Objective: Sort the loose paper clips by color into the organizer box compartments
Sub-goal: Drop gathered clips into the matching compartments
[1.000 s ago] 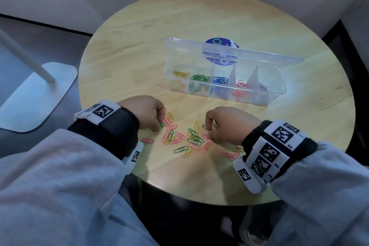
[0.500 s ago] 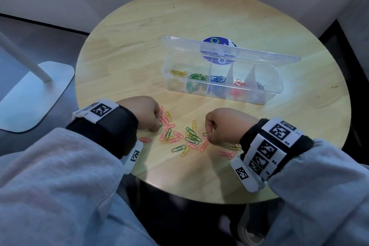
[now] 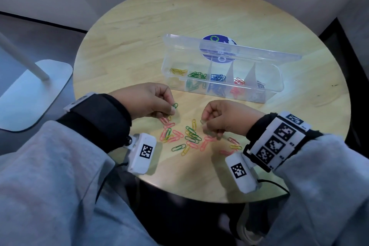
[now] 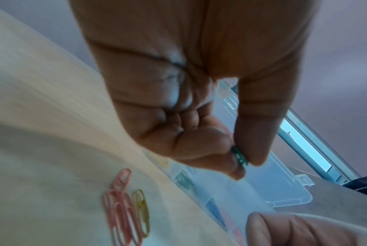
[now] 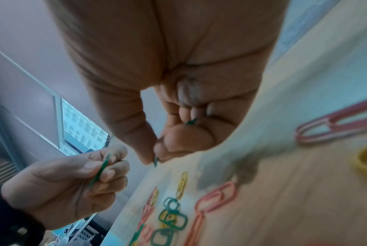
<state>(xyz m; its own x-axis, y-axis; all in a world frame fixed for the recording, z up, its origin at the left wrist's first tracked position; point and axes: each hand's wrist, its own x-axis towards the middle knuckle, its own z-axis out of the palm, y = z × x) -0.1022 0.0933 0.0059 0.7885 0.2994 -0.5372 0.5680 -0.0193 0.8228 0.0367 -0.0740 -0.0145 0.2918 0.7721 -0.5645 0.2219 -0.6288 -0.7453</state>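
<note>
A clear organizer box stands open on the round wooden table, holding yellow, green, blue, red and silver clips in separate compartments. Loose pink, green and yellow paper clips lie scattered in front of it. My left hand is lifted off the table and pinches a green paper clip between thumb and forefinger. My right hand hovers over the pile, also pinching a green clip at its fingertips.
The box lid stands up behind the compartments, over a blue round sticker. A white stand base sits on the floor to the left. The table's near edge lies just under my wrists.
Both hands have risen from the pile. The left hand now holds a green clip up in the air, and the right hand has lifted with a green clip too.
</note>
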